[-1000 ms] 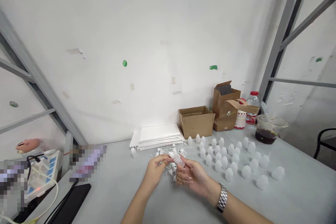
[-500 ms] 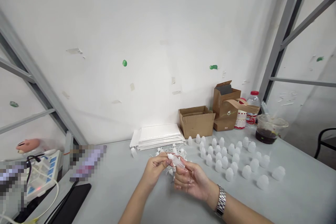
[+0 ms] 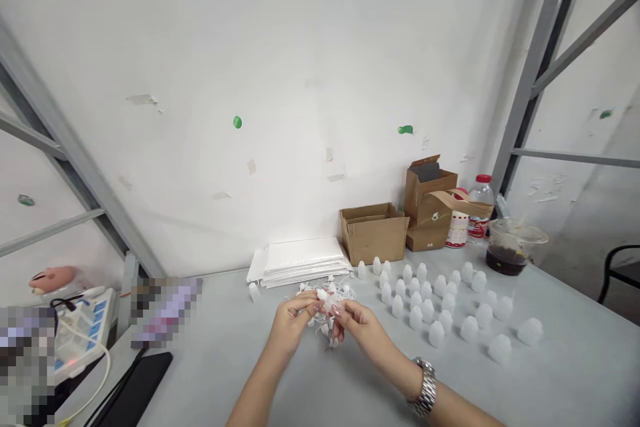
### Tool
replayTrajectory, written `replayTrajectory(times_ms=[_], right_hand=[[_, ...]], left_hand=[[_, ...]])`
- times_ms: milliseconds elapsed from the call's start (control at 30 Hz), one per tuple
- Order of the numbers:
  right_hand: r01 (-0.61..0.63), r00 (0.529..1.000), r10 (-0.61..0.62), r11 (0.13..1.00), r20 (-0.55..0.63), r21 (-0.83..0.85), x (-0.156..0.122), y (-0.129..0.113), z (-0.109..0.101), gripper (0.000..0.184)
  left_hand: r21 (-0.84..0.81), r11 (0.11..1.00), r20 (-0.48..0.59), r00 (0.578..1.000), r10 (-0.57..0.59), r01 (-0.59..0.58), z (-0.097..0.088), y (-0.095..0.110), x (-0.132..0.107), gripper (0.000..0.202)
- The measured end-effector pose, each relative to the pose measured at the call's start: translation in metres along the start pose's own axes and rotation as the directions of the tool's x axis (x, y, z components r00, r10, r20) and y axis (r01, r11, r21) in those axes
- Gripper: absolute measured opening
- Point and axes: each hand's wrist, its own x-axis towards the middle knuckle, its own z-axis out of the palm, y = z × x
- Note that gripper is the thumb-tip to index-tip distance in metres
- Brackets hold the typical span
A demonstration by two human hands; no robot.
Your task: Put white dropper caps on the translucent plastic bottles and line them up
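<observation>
My left hand pinches the narrow white end of a small translucent white plastic piece. At its other end, the fingers and thumb of my right hand are closed on it. Partly hidden behind and beneath both hands lies a loose pile of small white parts with thin strands. To the right, several small frosted white domed pieces stand upright on the grey table. One similar white piece sits apart on the left, near the paper stack.
White sheets are stacked by the wall. Beside them stand an open cardboard box, a brown paper bag, a red-capped bottle and a plastic bowl of dark liquid. A power strip and black object lie left.
My right hand has turned over, its back now more toward me, with its fingers nearer the left hand. The held piece has shifted slightly left and shows less of its length.
</observation>
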Motion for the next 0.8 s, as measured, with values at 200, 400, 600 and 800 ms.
replayTrajectory(times_ms=[200,400,600,800], right_hand=[[-0.092,0.995,0.073,0.947,0.075,0.307,-0.0001,0.0072,0.0006,0.034],[-0.150,0.986,0.096,0.868,0.136,0.474,-0.0027,0.0034,0.0027,0.027],[-0.158,0.987,0.121,0.872,0.109,0.462,0.0001,0.0024,-0.0009,0.032],[-0.192,0.979,0.142,0.879,0.145,0.437,-0.0002,0.0070,-0.0007,0.040]], left_hand=[[0.013,0.999,0.094,0.995,0.030,-0.031,-0.0024,0.0045,-0.0011,0.024],[-0.014,0.999,0.118,0.992,0.033,-0.032,-0.0030,0.0069,-0.0016,0.023],[-0.037,0.990,-0.029,0.990,-0.141,0.140,0.0019,0.0006,-0.0014,0.030],[-0.194,0.963,-0.050,0.979,-0.198,0.184,0.0031,0.0044,-0.0025,0.040]])
